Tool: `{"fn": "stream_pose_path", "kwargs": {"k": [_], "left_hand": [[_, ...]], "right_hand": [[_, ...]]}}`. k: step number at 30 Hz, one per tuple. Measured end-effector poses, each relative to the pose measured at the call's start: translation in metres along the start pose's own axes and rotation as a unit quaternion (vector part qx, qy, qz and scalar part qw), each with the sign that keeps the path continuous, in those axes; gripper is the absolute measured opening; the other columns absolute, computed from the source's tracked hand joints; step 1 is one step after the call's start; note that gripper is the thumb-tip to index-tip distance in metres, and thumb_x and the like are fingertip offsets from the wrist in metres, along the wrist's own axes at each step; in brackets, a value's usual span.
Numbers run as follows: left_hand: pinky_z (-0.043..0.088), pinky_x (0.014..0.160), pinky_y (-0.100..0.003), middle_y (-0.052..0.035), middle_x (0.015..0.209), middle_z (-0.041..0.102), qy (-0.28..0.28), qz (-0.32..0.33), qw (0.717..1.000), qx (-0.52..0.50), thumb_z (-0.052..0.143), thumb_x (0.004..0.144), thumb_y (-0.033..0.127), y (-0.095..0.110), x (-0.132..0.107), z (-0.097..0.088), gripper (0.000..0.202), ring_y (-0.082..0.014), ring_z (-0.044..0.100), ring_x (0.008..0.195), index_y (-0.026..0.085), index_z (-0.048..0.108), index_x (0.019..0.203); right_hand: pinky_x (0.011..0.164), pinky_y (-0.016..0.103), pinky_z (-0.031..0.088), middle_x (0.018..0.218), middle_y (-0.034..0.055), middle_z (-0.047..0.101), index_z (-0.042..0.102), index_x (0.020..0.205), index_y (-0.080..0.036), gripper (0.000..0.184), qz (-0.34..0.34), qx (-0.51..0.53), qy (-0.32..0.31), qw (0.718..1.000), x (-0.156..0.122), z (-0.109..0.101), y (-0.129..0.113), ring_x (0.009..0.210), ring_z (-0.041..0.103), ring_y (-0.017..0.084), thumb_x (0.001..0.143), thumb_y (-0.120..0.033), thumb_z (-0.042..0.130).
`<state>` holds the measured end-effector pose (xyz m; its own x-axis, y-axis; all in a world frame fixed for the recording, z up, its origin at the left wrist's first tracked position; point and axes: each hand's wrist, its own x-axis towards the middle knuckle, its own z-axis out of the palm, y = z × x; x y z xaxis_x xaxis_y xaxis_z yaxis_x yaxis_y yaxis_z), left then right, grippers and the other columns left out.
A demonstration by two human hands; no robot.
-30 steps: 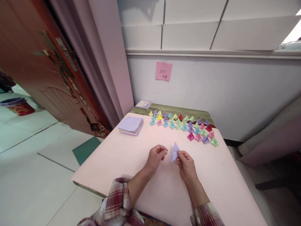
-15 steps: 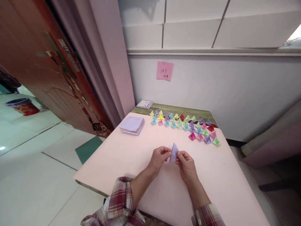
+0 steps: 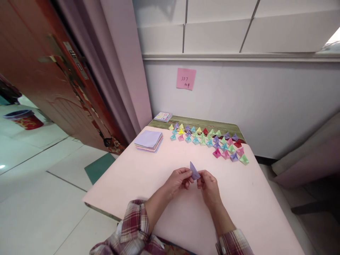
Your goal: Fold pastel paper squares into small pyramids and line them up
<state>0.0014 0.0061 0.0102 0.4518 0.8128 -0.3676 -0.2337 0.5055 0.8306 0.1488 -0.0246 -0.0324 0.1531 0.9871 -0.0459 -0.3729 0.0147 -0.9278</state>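
Observation:
Between my two hands is a small folded purple paper point(image 3: 194, 171), raised over the pink tabletop, its pointed end up and to the left. My left hand point(image 3: 181, 180) pinches its left side between thumb and fingers. At the paper's lower right corner, the fingertips of my right hand point(image 3: 208, 184) are closed on its edge. Beyond the hands, several folded paper pieces point(image 3: 202, 141) in many colours stand in rows. To the far left lies a stack of square paper sheets point(image 3: 148, 139), a purple one on top.
The table has a pink cover point(image 3: 127, 177) with a wood-patterned strip point(image 3: 225, 126) at the back. A packet point(image 3: 163, 117) lies at its back left corner. A pink note point(image 3: 186, 79) is stuck on the wall. Left are a red-brown door point(image 3: 53, 88) and a bin point(image 3: 23, 119).
The purple paper has turned, so its point now leans left. My left hand has taken a firmer pinch on it, and my right fingers have shifted to its lower corner.

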Motion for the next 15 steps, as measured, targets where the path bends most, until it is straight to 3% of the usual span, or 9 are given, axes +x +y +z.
{"fn": "stream_pose_path", "kwargs": {"k": [2,5,10,15], "left_hand": [[0.039,0.045,-0.02,0.0007,0.061,0.062,-0.023,-0.024,0.999,-0.01,0.076,0.068,0.042,0.001,-0.001,-0.003,0.034,-0.005,0.047,0.041,0.014,0.059,0.08],[0.04,0.046,-0.02,0.0004,0.062,0.062,-0.059,-0.041,0.997,-0.005,0.076,0.068,0.041,0.002,-0.001,-0.007,0.034,-0.0057,0.05,0.042,0.014,0.06,0.082],[0.045,0.051,-0.021,-0.0001,0.064,0.064,-0.084,-0.053,0.995,0.011,0.075,0.07,0.041,0.003,-0.004,-0.011,0.033,-0.0073,0.055,0.046,0.014,0.064,0.086],[0.049,0.053,-0.024,-0.0025,0.068,0.067,-0.09,-0.058,0.994,0.017,0.074,0.071,0.041,0.005,-0.008,-0.014,0.033,-0.0096,0.059,0.048,0.013,0.063,0.086]], "right_hand": [[0.044,0.02,0.034,0.053,-0.0023,0.053,0.064,0.078,-0.017,0.039,0.04,0.045,-0.016,0.998,-0.001,0.001,-0.002,0.047,0.044,0.008,0.082,-0.055,0.06],[0.042,0.017,0.03,0.056,-0.0027,0.055,0.063,0.074,-0.017,0.032,0.1,0.06,-0.052,0.992,-0.002,0.002,-0.007,0.045,0.04,0.006,0.074,-0.048,0.072],[0.037,0.016,0.021,0.056,-0.0044,0.055,0.067,0.098,-0.018,0.043,0.159,0.051,-0.086,0.982,-0.004,0.003,-0.012,0.04,0.033,0.003,0.069,-0.048,0.076],[0.036,0.014,0.016,0.056,-0.005,0.052,0.066,0.084,-0.015,0.034,0.17,0.053,-0.107,0.978,-0.003,-0.003,-0.011,0.04,0.026,0.001,0.071,-0.044,0.076]]}}
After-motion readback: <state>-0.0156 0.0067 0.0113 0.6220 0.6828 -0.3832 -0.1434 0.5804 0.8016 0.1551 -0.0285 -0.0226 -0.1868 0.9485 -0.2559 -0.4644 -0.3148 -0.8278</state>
